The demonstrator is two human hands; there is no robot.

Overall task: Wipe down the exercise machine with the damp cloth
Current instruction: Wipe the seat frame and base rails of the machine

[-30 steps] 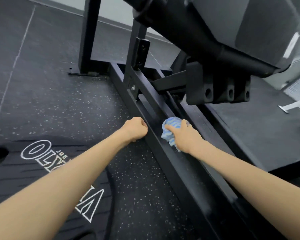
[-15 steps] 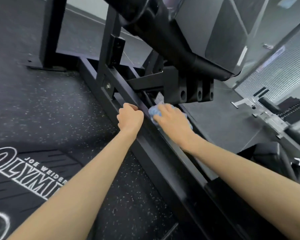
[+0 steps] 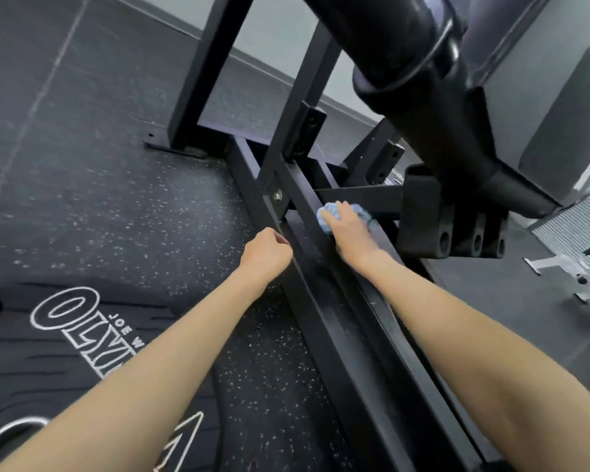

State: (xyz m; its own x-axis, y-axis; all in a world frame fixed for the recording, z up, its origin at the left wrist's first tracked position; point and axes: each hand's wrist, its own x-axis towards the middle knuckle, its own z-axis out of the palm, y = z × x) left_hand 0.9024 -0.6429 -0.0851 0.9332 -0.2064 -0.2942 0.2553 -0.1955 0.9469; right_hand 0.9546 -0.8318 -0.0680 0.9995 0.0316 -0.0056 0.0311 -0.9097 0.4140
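The black exercise machine [image 3: 324,301] runs from the bottom right up to the far middle as two long floor rails with uprights and a thick padded arm overhead. A bunched blue cloth [image 3: 329,214] lies on the inner rail, just below a cross bar. My right hand [image 3: 349,233] covers it and presses it onto the rail, fingers laid over the cloth; only the cloth's far edges show. My left hand [image 3: 266,255] is a loose fist holding nothing, resting against the outer rail beside a bolted bracket [image 3: 277,195].
A black weight plate [image 3: 65,338] with white lettering lies on the speckled rubber floor at the lower left. A block with three holes [image 3: 470,229] hangs just right of the cloth. Other gym equipment [image 3: 579,270] stands at the far right.
My right hand has pushed the cloth farther up the inner rail towards the cross bar. My left hand has slid forward along the outer rail. The head camera has shifted.
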